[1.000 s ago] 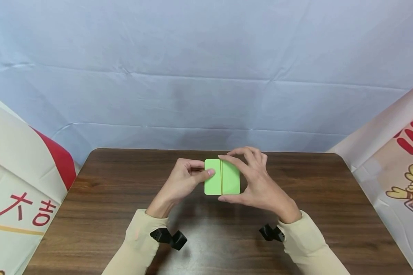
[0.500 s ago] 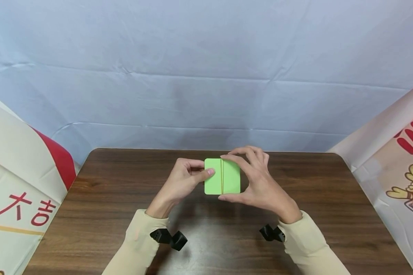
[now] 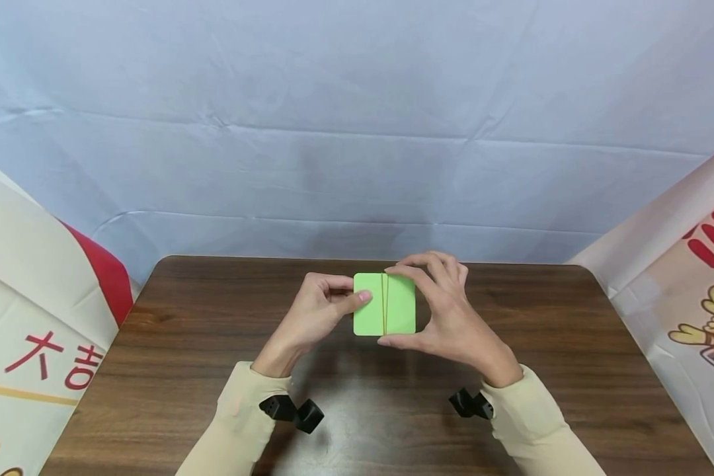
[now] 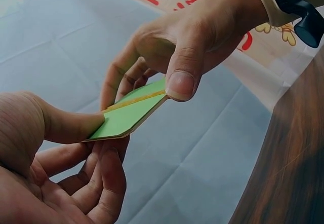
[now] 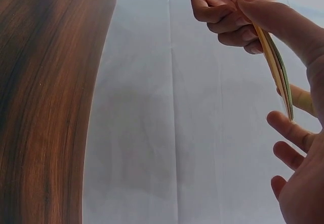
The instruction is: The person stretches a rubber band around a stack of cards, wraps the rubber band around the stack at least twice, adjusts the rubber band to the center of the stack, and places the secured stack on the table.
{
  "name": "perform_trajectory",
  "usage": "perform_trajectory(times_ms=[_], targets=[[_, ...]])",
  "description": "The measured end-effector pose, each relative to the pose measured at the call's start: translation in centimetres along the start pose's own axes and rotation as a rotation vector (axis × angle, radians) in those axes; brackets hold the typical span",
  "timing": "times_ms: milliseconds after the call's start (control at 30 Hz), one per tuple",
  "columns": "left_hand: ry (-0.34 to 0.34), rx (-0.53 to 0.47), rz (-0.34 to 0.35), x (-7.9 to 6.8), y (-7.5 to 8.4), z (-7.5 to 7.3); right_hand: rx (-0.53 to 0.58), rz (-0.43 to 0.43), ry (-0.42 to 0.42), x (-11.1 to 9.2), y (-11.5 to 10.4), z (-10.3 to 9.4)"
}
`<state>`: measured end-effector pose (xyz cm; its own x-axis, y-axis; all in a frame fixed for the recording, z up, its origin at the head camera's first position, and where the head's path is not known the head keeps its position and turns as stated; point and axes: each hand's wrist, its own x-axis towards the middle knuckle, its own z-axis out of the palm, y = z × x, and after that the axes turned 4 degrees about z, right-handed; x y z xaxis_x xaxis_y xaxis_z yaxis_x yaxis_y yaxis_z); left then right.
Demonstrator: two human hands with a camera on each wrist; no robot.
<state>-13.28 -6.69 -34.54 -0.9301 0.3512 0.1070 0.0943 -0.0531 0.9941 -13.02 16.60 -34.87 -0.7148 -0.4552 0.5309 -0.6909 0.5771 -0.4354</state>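
Observation:
A thin stack of light green cards [image 3: 367, 322] with rounded corners is held up over the table. Around its middle runs a yellow rubber band [image 3: 384, 311], its two strands spread apart at the top and close together at the bottom. My left hand [image 3: 315, 314] pinches the stack's left side, thumb on the green face and fingers behind. My right hand [image 3: 449, 314] spans it, index fingertip at the top edge and thumb at the bottom edge, both by the band. Seen edge-on in the right wrist view, the stack [image 5: 276, 64] shows several layers and bows slightly.
The dark wood table [image 3: 184, 370] lies below both hands. Behind it hangs a pale blue cloth [image 3: 345, 165]. Printed cloths stand at the left [image 3: 30, 317] and right [image 3: 690, 311]. A small black camera [image 3: 294, 413] sits on the left wrist, another [image 3: 471, 403] on the right.
My right index fingertip has slid slightly right along the top edge, and the band's right strand has shifted right with it at the top. The left hand keeps its pinch.

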Motion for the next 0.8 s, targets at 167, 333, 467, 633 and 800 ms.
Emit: perform_trajectory(times_ms=[167, 333, 467, 633, 800], targets=[[0.001, 0.005, -0.003, -0.08, 0.32, -0.02, 0.005, 0.004, 0.001, 0.09, -0.14, -0.14], [0.000, 0.002, -0.009, -0.09, 0.56, 0.03, 0.006, 0.002, -0.007, 0.05, -0.29, -0.29], [0.001, -0.002, -0.013, -0.09, 0.69, 0.06, -0.002, -0.002, -0.012, 0.02, -0.29, -0.39], [0.008, 0.010, -0.015, -0.17, 0.71, 0.05, -0.007, 0.002, -0.014, -0.19, -0.18, -0.57], [0.004, 0.018, -0.025, -0.19, 0.58, 0.04, -0.004, 0.001, -0.016, -0.24, -0.06, -0.57]])
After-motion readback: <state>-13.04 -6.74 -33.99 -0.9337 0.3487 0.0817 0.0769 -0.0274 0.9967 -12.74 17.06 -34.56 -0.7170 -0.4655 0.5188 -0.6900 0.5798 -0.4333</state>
